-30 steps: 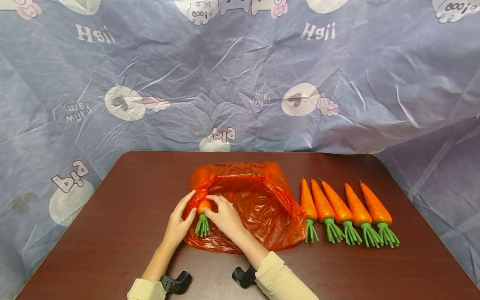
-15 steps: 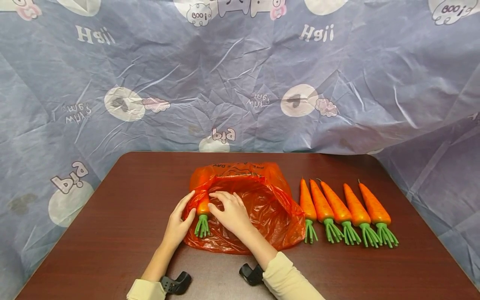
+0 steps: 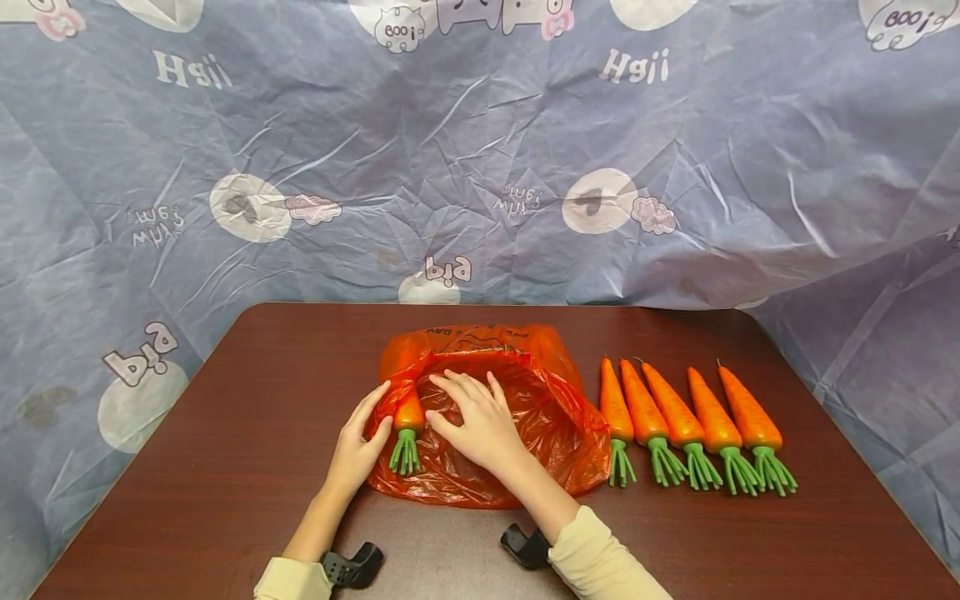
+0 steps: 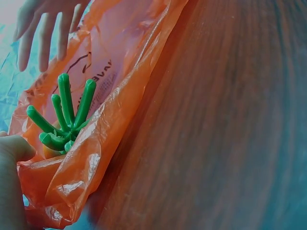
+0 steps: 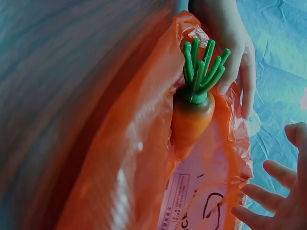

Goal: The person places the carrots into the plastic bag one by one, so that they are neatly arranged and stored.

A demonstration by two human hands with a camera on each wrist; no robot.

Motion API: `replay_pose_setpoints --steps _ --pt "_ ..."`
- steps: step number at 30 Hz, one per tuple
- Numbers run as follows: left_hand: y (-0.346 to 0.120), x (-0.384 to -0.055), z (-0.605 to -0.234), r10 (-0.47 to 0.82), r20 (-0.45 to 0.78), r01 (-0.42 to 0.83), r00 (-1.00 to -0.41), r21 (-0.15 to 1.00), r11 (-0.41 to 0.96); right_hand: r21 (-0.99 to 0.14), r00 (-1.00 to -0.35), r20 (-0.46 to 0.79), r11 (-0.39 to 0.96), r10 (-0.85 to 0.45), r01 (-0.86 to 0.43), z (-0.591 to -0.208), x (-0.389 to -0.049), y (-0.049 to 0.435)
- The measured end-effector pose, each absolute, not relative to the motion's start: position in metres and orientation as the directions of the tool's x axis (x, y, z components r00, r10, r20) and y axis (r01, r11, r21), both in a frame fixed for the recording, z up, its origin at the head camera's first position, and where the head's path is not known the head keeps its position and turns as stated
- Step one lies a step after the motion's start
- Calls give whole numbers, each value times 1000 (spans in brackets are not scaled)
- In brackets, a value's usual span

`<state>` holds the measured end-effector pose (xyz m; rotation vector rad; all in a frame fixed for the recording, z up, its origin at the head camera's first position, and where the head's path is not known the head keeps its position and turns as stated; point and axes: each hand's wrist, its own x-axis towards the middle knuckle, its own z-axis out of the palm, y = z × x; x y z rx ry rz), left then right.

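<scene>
1. One orange plastic bag (image 3: 517, 467) lies on one dark brown table (image 3: 210, 433), its mouth gaping toward the person.
2. One carrot (image 3: 408, 414) sits just inside that mouth, at the person's left, green top poking out, pointed end hidden under plastic.
3. Five more, the loose carrots (image 3: 673, 406), lie in a row to the right, making six; the nearest is just beside the bag, and I can't tell whether they touch.
4. Two hands. The left hand (image 3: 358, 437) curves at the bag's left edge, plastic between thumb and fingers; how firmly, I can't tell.
5. The right hand (image 3: 480, 417) spreads over the mouth, fingers well apart, holding nothing, near the bagged carrot.
6. The right forearm crosses the bag's near edge, in the way of part of the opening.
7. Two cream sleeves (image 3: 607, 558), two black wrist devices (image 3: 356, 567); behind, a printed grey-blue sheet (image 3: 420, 125).
</scene>
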<state>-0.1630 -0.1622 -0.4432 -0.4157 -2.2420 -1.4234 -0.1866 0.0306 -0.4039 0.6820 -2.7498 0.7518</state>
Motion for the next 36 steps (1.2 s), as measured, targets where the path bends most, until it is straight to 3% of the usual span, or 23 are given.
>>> replay_pose_setpoints --steps 27,36 --pt "-162 -163 -443 12 544 494 -839 753 436 -247 -824 419 825 -382 -508 -391 -168 78" --pt "-162 -163 -443 16 539 492 -842 755 433 -275 -851 401 841 -340 -466 -390 -161 96"
